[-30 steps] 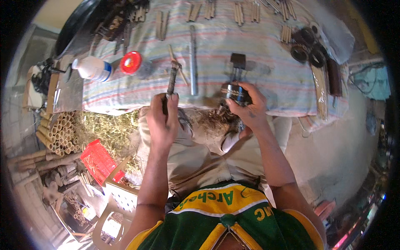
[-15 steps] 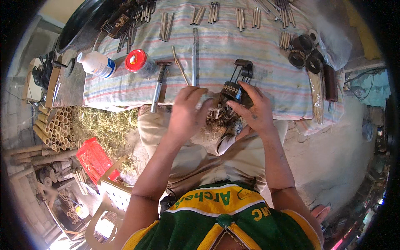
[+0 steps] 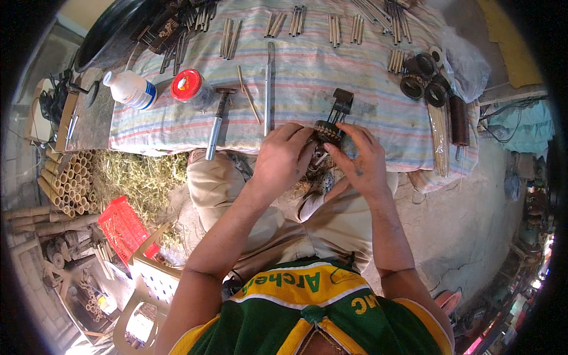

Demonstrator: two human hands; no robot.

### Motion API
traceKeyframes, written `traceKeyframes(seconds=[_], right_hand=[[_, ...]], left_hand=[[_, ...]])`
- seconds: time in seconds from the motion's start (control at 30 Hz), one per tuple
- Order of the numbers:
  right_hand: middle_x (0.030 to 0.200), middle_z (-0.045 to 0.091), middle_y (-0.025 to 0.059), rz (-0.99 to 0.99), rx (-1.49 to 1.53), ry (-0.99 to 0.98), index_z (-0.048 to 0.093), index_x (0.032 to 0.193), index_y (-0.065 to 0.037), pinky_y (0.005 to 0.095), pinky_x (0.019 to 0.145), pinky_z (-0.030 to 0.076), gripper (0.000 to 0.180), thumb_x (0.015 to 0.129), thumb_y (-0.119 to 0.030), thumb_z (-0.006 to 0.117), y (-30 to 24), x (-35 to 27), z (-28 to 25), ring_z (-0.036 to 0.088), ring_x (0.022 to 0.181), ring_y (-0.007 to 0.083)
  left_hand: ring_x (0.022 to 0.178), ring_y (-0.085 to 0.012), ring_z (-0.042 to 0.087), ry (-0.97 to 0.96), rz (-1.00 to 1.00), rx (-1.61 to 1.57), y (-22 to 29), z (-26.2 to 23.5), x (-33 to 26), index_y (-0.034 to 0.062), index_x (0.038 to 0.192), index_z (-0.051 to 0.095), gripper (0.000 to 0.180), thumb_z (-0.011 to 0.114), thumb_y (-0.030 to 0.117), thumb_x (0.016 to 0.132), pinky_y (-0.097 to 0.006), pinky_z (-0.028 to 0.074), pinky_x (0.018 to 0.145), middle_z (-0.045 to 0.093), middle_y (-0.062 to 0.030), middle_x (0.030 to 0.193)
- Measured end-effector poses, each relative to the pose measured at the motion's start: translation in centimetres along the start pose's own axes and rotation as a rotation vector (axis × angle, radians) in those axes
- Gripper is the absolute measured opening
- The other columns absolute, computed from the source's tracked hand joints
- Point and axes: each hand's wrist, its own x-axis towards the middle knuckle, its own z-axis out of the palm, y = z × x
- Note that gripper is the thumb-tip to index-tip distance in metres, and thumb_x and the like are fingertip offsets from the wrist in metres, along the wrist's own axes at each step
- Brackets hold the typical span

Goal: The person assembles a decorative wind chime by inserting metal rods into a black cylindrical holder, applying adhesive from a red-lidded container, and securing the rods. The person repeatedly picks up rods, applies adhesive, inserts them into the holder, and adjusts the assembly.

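Note:
A dark assembly sits at the table's near edge between my hands. Its near part is a round dark band with a pale carved pattern (image 3: pixel 327 131); thin rods run from it to a dark curved end piece (image 3: pixel 342 100). My left hand (image 3: pixel 285 155) is closed at the band's left side, its fingertips against it. From the right, my right hand (image 3: pixel 359 158) grips the same band between thumb and fingers. To the left on the cloth lie a hammer (image 3: pixel 219 124), a long flat metal blade (image 3: pixel 269 89) and a thin stick (image 3: pixel 248 96).
A white bottle (image 3: pixel 130 90) and a red-lidded jar (image 3: pixel 190 87) stand left on the striped cloth (image 3: pixel 296 71). Small tube bundles line the far side. Dark rings (image 3: pixel 436 93) and a plastic bag (image 3: pixel 464 71) are at right. Below left are cut bamboo (image 3: pixel 68 180) and a red crate (image 3: pixel 127 228).
My left hand has moved right and now meets the carved band, where before it was apart from it. The assembly has turned slightly in my right hand.

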Motion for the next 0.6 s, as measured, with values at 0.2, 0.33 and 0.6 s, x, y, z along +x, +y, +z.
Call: traceKeyframes(seconds=[0.2, 0.33, 0.6], right_hand=[[0.117, 0.068, 0.0153, -0.060, -0.038, 0.047, 0.070, 0.111, -0.003, 0.0378, 0.090, 0.054, 0.030, 0.083, -0.010, 0.079, 0.5, -0.5, 0.2, 0.067, 0.107, 0.0281], [0.121, 0.066, 0.0168, -0.067, -0.011, 0.041, 0.071, 0.107, -0.005, 0.0395, 0.080, 0.059, 0.020, 0.089, -0.014, 0.073, 1.0, -1.0, 0.1, 0.069, 0.106, 0.0312], [0.122, 0.065, 0.0150, -0.099, -0.036, -0.017, 0.070, 0.102, -0.004, 0.0431, 0.087, 0.055, 0.013, 0.092, -0.012, 0.067, 0.6, -0.6, -0.9, 0.064, 0.110, 0.0341]], left_hand=[[0.087, -0.0359, 0.064, -0.077, 0.032, 0.002, 0.2, -0.5, 0.5, 0.0002, 0.096, 0.067, 0.015, 0.070, 0.007, 0.084, -0.044, 0.053, 0.075, 0.066, -0.0141, 0.094], [0.084, -0.0357, 0.066, -0.135, -0.039, -0.241, 0.6, -1.3, 0.9, -0.0013, 0.094, 0.066, 0.013, 0.068, 0.007, 0.084, -0.041, 0.053, 0.073, 0.066, -0.0153, 0.091], [0.077, -0.0137, 0.062, -0.323, -0.455, -0.579, 1.2, -2.1, 2.5, -0.0054, 0.096, 0.064, 0.017, 0.067, 0.009, 0.087, -0.029, 0.051, 0.070, 0.068, -0.0100, 0.082]])
